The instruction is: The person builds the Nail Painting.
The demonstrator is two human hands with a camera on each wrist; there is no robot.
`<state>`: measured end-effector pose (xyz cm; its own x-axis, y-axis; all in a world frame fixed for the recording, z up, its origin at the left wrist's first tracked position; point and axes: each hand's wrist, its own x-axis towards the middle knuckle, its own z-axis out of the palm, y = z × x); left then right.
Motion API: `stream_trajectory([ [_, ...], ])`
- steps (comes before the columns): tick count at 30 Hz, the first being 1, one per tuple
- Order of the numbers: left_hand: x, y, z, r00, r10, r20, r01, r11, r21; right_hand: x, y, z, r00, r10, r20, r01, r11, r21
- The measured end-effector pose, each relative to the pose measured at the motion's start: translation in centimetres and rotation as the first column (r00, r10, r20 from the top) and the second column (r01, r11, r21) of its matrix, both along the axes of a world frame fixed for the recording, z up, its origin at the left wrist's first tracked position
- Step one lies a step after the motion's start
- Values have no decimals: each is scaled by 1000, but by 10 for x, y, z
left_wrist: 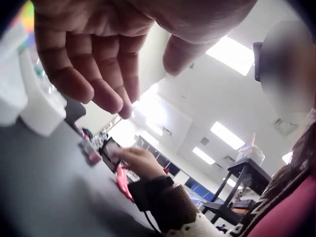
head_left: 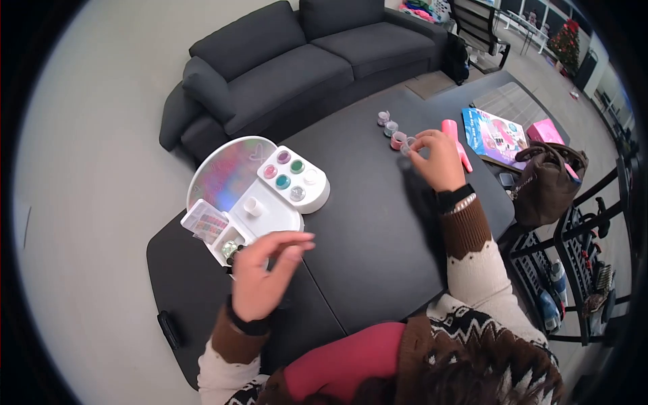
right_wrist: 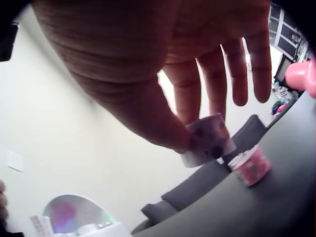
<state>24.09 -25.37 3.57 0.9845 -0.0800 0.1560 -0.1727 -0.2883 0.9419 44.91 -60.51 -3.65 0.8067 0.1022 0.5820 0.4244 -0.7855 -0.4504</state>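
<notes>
My right hand (head_left: pixel 439 162) pinches a small clear-sided pot (right_wrist: pixel 208 140) between thumb and fingers, at the near end of a row of little pots. A pink pot (right_wrist: pixel 252 166) stands just beside it. My left hand (head_left: pixel 264 275) hangs with relaxed fingers, holding nothing, in front of the white station (head_left: pixel 277 217). That station carries several coloured pots, a white cylinder (head_left: pixel 253 206), a round iridescent panel (head_left: pixel 226 169) and a clear case (head_left: pixel 204 221).
A pink tool (head_left: pixel 460 145) lies right of the pots, with a colourful box (head_left: pixel 495 137) and a brown bag (head_left: pixel 550 179) beyond. A dark sofa (head_left: pixel 283 67) stands behind the table (head_left: pixel 364 256); a black cart (head_left: pixel 574 270) is at the right.
</notes>
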Motion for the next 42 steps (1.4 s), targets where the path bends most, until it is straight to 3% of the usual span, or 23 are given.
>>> stream_trajectory([
  [3, 25, -23, -27, 957, -168, -238, 114, 968, -224, -23, 36, 19, 956, 281, 89, -291, 944, 152],
  [7, 50, -45, -60, 952, -153, -265, 41, 922, -384, -56, 81, 40, 781, 610, 130, -620, 784, 45],
  [9, 54, -47, -63, 951, -145, -274, 3, 888, -460, -67, 95, 41, 737, 667, 110, -670, 742, -7],
  [15, 56, -42, -73, 944, -102, -313, -88, 838, -539, -78, 108, 37, 707, 703, 71, -698, 711, -91],
  [21, 55, -41, -72, 935, 61, -350, -245, 825, -509, -82, 110, 35, 754, 654, 62, -626, 744, -233],
  [25, 53, -34, -63, 924, 31, -380, -247, 808, -535, -83, 114, 33, 744, 662, 89, -638, 744, -199],
  [30, 51, -34, -67, 923, -40, -382, -151, 877, -455, -86, 115, 36, 700, 709, 87, -704, 705, -85],
  [33, 51, -34, -71, 926, -46, -375, -138, 883, -448, -85, 114, 34, 722, 689, 61, -664, 716, -216],
  [42, 53, -20, -73, 920, -60, -387, -165, 837, -521, -90, 120, 31, 680, 733, 26, -710, 667, -224],
])
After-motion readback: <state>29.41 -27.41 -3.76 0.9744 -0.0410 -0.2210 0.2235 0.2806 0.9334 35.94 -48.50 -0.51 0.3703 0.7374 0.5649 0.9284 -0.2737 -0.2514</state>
